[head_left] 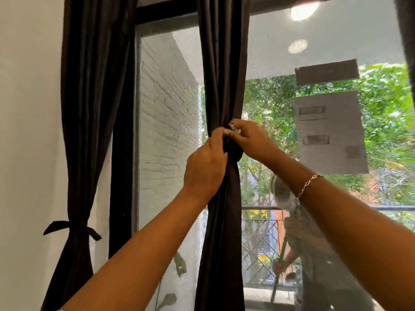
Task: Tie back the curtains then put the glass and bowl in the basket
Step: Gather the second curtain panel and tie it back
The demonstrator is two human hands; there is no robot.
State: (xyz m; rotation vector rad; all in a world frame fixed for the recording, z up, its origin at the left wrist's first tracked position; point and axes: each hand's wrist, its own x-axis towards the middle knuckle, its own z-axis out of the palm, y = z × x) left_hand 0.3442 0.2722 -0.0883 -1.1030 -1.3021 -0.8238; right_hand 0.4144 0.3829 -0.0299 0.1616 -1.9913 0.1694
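- The tie on the middle curtain is mostly covered by the left hand and right hand pinching it.
- The right-edge curtain is cut off.
- The person outside is blurred.

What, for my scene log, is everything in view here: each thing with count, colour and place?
curtains: two, dark brown; left curtain by the wall, centre curtain mid-window
ties: two, dark; left tie knotted low on the left curtain, centre tie round the centre curtain
window frame: one, black, between the curtains
papers: two, grey, on the glass at right; small paper above large paper
brick wall: one, white, outside at left
trees: green, outside at right
person outside: one, blurred, lower right
glass, bowl, basket: none in view
bracelet: one, silver, right wrist
left hand: holds the centre tie
right hand: pinches the centre tie
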